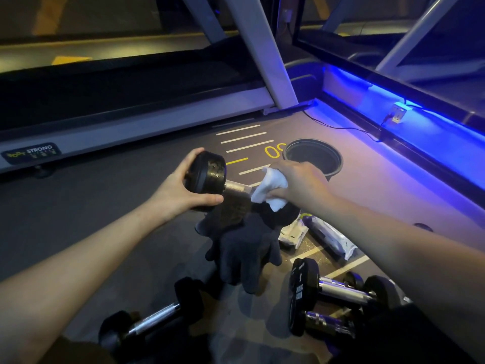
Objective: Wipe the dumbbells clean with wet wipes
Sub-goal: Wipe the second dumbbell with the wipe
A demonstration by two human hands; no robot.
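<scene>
Left hand (181, 189) grips one head of a dumbbell (210, 177) held above the floor; right hand (299, 183) clasps a wipe (271, 189) around its handle. The far head is largely hidden behind wipe and hand, above dark gloves (244, 248).

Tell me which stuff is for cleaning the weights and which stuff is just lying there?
For the job:
- left hand gripping the held dumbbell
- right hand holding the white wipe on its handle
- wipes pack
- dumbbells on the floor, waiting

Just lying about:
- dark gloves
- black bin
- treadmill
- cable
</scene>
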